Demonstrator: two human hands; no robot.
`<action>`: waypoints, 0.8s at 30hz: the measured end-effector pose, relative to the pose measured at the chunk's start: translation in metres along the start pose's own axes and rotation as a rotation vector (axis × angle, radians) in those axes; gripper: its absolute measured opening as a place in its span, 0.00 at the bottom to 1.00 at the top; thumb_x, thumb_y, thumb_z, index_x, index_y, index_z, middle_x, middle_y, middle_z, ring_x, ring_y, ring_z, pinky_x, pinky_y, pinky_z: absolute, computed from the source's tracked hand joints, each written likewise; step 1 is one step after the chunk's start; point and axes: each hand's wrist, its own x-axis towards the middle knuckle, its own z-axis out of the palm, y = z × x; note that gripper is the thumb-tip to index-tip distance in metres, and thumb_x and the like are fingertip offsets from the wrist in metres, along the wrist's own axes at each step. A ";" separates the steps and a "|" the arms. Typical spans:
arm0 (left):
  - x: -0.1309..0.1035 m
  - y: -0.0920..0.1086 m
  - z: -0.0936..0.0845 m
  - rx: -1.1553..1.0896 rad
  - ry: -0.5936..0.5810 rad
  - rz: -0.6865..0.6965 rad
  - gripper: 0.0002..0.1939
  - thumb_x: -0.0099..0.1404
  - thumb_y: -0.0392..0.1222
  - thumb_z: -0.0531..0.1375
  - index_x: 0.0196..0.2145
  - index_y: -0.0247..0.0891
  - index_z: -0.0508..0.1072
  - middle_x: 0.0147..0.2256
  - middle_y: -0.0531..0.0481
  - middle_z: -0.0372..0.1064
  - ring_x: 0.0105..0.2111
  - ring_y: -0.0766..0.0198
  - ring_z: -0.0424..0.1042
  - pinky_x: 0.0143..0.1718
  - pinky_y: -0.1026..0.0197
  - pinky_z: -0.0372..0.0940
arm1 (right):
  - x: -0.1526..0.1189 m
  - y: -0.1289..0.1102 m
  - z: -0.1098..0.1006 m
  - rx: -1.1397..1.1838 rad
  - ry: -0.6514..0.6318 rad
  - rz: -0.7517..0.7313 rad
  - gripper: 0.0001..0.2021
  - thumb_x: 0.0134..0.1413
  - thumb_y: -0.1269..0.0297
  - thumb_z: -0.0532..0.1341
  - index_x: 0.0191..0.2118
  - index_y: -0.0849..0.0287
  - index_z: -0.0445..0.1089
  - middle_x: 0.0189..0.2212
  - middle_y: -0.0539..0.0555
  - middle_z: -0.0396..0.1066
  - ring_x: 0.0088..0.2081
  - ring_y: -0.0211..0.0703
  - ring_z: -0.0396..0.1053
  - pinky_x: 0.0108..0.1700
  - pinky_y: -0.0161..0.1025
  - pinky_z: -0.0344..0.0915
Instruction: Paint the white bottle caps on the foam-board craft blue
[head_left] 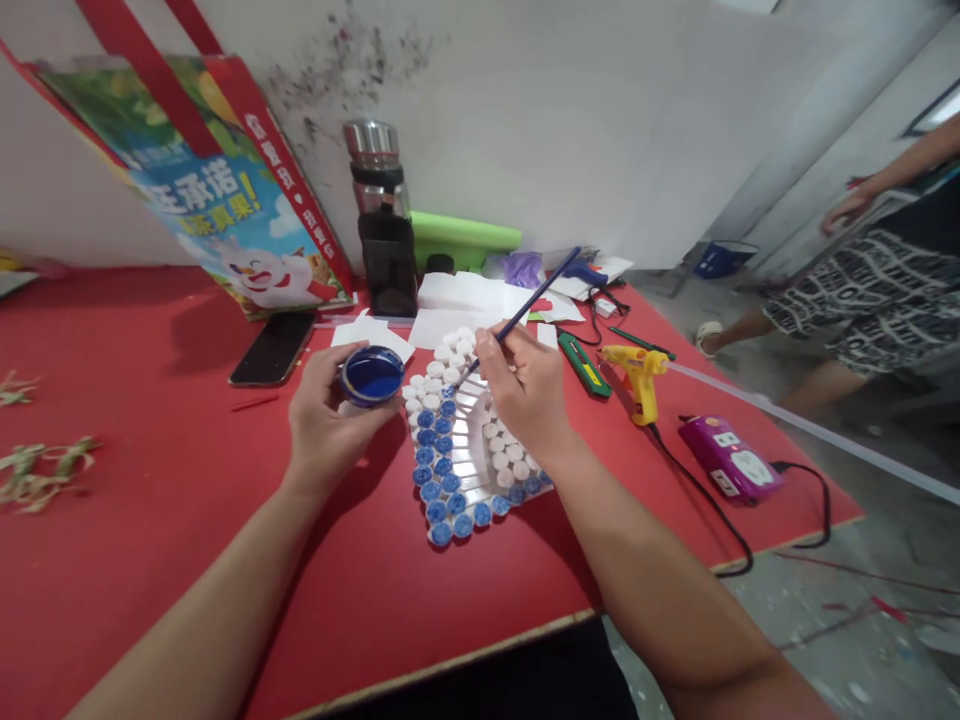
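My left hand is wrapped round a small open jar of blue paint, held above the left edge of a panel. That panel lies on the red table and is covered with round discs. Blue discs run down its left side and along the near edge; white discs fill the far end and a patch on the right. Between the fingers of my right hand is a thin dark blue paintbrush. Its tip touches or hovers just over a partly blue disc near the upper left.
On the red table are a phone, a flask, a bag, white papers, a green cutter, a yellow glue gun and a purple power socket with cables. A person stands at the right.
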 end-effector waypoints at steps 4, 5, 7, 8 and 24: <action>0.001 -0.001 -0.001 0.013 -0.012 0.003 0.30 0.57 0.43 0.79 0.56 0.45 0.79 0.56 0.46 0.76 0.58 0.44 0.78 0.61 0.36 0.73 | 0.000 0.000 0.000 0.013 -0.014 0.023 0.17 0.76 0.55 0.58 0.32 0.53 0.65 0.26 0.47 0.69 0.26 0.35 0.66 0.30 0.39 0.60; 0.001 -0.001 -0.001 0.013 -0.015 0.004 0.29 0.58 0.43 0.79 0.56 0.46 0.79 0.56 0.46 0.76 0.58 0.44 0.78 0.62 0.36 0.73 | 0.000 0.000 0.000 0.014 -0.006 0.026 0.17 0.76 0.55 0.58 0.32 0.53 0.66 0.26 0.47 0.70 0.26 0.36 0.67 0.31 0.39 0.61; 0.001 -0.001 -0.001 0.011 -0.014 0.008 0.30 0.58 0.42 0.79 0.57 0.45 0.79 0.56 0.45 0.77 0.58 0.44 0.78 0.62 0.37 0.72 | 0.000 0.000 0.000 0.007 0.000 0.032 0.16 0.76 0.54 0.57 0.33 0.53 0.67 0.27 0.47 0.70 0.28 0.36 0.69 0.32 0.39 0.62; 0.001 -0.001 -0.001 0.009 -0.011 0.011 0.30 0.58 0.42 0.79 0.57 0.45 0.79 0.55 0.45 0.77 0.58 0.44 0.78 0.61 0.37 0.72 | 0.000 0.000 0.000 0.005 -0.002 0.033 0.16 0.76 0.54 0.57 0.33 0.53 0.67 0.26 0.47 0.70 0.27 0.36 0.68 0.31 0.39 0.62; -0.001 0.001 0.001 -0.017 -0.016 -0.025 0.30 0.58 0.43 0.78 0.57 0.45 0.79 0.56 0.43 0.76 0.58 0.42 0.77 0.62 0.37 0.72 | 0.000 -0.001 0.000 0.023 0.027 0.007 0.18 0.75 0.57 0.59 0.29 0.53 0.64 0.23 0.45 0.65 0.23 0.34 0.61 0.30 0.40 0.57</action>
